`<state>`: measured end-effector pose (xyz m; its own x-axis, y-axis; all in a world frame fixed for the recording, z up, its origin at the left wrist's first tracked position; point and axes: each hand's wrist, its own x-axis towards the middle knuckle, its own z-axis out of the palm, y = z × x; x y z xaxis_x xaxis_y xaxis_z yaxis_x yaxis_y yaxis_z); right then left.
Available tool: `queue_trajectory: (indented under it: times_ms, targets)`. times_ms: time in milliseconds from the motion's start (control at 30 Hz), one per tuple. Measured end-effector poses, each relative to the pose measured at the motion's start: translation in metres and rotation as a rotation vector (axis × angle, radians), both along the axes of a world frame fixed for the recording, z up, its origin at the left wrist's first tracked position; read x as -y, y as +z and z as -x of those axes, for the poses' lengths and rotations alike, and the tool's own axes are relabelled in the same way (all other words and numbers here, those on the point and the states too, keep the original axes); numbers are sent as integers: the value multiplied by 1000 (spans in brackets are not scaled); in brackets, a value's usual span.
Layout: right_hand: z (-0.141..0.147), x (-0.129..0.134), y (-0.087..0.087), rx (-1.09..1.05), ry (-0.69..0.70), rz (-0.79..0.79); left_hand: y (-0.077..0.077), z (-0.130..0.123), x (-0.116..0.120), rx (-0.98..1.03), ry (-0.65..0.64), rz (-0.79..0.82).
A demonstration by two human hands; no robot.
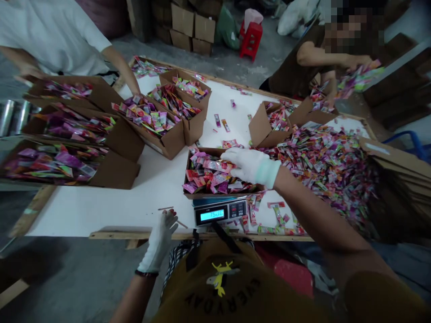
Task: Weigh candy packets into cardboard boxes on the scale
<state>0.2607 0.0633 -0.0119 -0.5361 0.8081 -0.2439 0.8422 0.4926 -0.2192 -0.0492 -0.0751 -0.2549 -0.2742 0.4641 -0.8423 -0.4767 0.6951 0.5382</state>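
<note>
A cardboard box [219,195] full of small candy packets [218,177] rests on a digital scale [220,212] with a lit display. My right hand [247,163], in a white glove, reaches over the box's right side, its fingers closed on a pink packet [215,165] at the top. My left hand [160,237], in a white glove with bare fingertips, hovers at the table's front edge, left of the scale; its fingers are apart and hold nothing.
Filled boxes [123,168] stand at the left and back. A large heap of packets [323,166] covers the right side. One person [63,36] works at the left, another [303,63] at the back right. Flattened cardboard [397,161] lies far right.
</note>
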Motion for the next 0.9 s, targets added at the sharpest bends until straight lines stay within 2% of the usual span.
queue_trajectory:
  times_ms: [67,133,233,267,333,400,433,467,533,600,667,767,900]
  targets:
    - [9,-2,-6,61,-13,42,1,0,0,1,20,3]
    - [9,-1,-8,3,-26,29,0,2,2,1,26,8]
    - [-17,6,-11,-331,-98,-147,-8,8,9,2,20,14]
    - [-34,11,-15,-458,-181,-222,-13,11,13,2,16,10]
    - [-73,29,-33,-569,-464,-290,-24,16,21,8,3,-10]
    - [-110,58,-66,-431,-803,-175,-36,20,31,22,-16,-35]
    - [-122,76,-87,-283,-947,-48,-42,22,35,29,-27,-46]
    - [-130,95,-112,-186,-1021,65,-47,22,39,28,-35,-46]
    - [-126,136,-163,-97,-1069,234,-53,22,44,23,-61,-36]
    - [-106,173,-210,-49,-1084,367,-56,20,45,15,-111,-23]
    - [-82,201,-245,-23,-1088,469,-56,17,42,-13,-183,0]
    - [-73,221,-274,-20,-1090,549,-52,13,35,-83,-253,15]
    - [-106,213,-291,7,-1165,541,-55,14,36,-113,-310,-44]
